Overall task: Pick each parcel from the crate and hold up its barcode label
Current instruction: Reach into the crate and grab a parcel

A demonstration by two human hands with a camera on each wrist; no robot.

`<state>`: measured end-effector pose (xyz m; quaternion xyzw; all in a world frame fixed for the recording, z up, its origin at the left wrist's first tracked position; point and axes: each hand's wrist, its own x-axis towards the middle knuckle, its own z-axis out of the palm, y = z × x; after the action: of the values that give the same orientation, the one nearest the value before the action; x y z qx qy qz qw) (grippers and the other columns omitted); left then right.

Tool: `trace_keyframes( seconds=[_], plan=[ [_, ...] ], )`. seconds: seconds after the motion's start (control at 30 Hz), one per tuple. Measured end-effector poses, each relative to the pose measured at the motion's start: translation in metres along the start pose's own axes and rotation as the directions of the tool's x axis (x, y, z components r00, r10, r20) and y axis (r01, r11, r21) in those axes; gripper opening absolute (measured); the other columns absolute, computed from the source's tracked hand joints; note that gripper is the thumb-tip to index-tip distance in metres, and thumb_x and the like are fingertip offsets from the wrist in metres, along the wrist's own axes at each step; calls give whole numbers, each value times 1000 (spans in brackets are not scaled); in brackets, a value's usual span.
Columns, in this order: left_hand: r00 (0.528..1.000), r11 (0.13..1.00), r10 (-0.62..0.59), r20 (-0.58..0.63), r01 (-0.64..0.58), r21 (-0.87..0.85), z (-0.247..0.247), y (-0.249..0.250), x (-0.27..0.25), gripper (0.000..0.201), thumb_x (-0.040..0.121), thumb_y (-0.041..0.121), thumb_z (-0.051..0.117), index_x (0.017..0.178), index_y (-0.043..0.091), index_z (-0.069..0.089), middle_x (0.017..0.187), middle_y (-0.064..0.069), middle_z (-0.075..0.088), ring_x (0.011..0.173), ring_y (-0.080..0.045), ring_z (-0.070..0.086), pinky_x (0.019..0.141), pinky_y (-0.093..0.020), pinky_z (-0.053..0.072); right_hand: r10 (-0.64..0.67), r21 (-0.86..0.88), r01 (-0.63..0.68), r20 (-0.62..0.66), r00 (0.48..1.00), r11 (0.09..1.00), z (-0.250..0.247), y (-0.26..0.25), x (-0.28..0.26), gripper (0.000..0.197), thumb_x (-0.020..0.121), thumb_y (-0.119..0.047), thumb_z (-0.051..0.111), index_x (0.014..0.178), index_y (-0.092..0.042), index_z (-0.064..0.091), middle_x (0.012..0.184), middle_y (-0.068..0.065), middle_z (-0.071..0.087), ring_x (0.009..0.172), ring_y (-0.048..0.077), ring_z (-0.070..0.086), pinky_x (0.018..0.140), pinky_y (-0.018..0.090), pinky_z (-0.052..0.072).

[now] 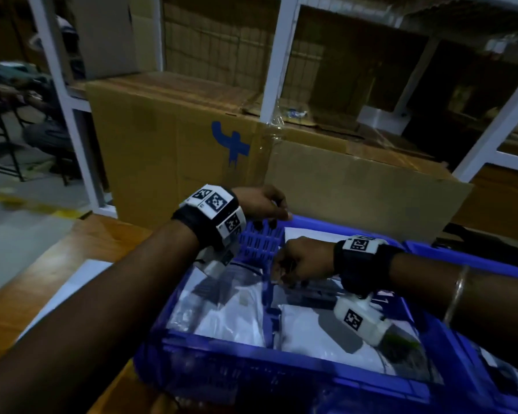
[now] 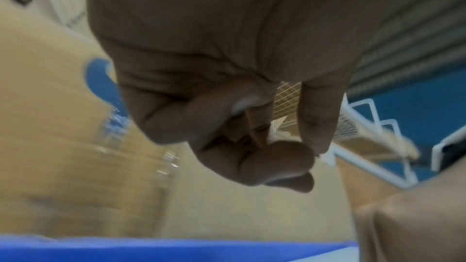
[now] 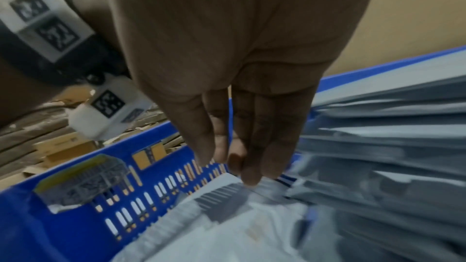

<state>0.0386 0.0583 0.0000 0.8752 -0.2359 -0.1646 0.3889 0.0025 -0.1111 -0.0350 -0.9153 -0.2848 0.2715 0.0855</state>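
Over the blue crate (image 1: 296, 380) on the wooden counter (image 1: 81, 258), both hands are at work. The left hand (image 1: 260, 204) sits at the crate's far rim, fingers curled; the left wrist view shows them folded in on themselves with nothing between them, so it looks clenched and idle, probably parked there to steady the crate or stay clear. The right hand (image 1: 304, 259) reaches down inside, and the right wrist view shows its fingers (image 3: 249, 146) straight and together, tips touching the upper edge of a white parcel (image 3: 227, 216) without curling round it. I judge it is feeling for an edge to lift.

That parcel lies flat among other white and grey poly bags filling the crate, near the perforated far wall. Its barcode label (image 3: 221, 200) faces up, bars showing beside the fingertips, though blur hides detail. Its long axis I cannot tell; neighbouring bags cover its outline. A large cardboard box (image 1: 174, 138) stands just behind the crate.
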Motion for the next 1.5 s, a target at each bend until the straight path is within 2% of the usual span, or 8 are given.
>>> trace_keyframes(
  seconds=[0.23,0.33,0.4,0.5,0.97,1.17,1.3,1.5],
  plan=[
    [977,974,-193,-85,201,104,-38,-31,-25,20,93,28,63,81,14,59,71,-2,63,65,-15,63,54,-26,50,-92,107,92,-5,996,990,0,-42,59,17,91,1,55,92,-10,68,83,4,66,65,10,63,58,21,55],
    [966,968,-223,-131,235,83,-47,-46,-39,20,93,21,63,86,3,58,68,-6,60,50,-4,61,45,-21,47,-89,73,87,26,996,994,5,-50,88,20,89,4,54,96,-7,69,79,3,65,65,11,62,60,27,56],
    [956,960,-247,-157,264,97,-50,-53,-47,22,94,21,63,97,-1,59,68,-6,60,42,-1,56,40,-17,45,-92,-4,92,37,995,996,11,-53,106,20,85,3,58,97,-8,71,82,5,68,71,16,64,71,36,59],
    [942,935,-278,-189,310,173,-53,-61,-55,29,94,30,62,104,3,64,71,0,63,50,-8,55,44,-17,45,-99,-261,107,45,994,960,22,-54,126,27,80,-5,68,105,-13,74,100,6,73,89,19,66,78,23,48],
    [930,917,-316,-189,351,191,-49,-68,-59,28,96,34,57,110,10,64,74,4,63,55,-9,54,43,-15,43,-69,-369,255,449,891,894,57,-49,173,51,72,12,75,120,-1,66,126,15,63,105,27,60,93,31,47],
    [927,913,-324,-190,359,193,-47,-68,-64,29,96,36,56,108,12,65,75,5,64,55,-8,55,51,-21,45,-69,-353,309,554,830,883,61,-47,184,22,70,10,78,80,-7,68,51,-21,61,50,-5,55,61,15,45],
    [927,918,-306,-215,347,189,-49,-66,-71,28,97,36,56,107,12,66,79,3,67,54,-7,56,51,-20,44,-139,-352,293,401,905,889,48,-57,171,26,71,-3,79,65,-26,67,64,-14,67,70,8,60,75,29,52],
    [927,928,-286,-244,331,168,-50,-53,-80,31,98,30,54,112,5,65,93,-9,70,56,-8,58,39,-11,40,-265,-372,309,165,950,875,3,-76,138,17,81,-14,76,97,-9,71,102,9,71,88,19,60,71,21,42]
  ],
)
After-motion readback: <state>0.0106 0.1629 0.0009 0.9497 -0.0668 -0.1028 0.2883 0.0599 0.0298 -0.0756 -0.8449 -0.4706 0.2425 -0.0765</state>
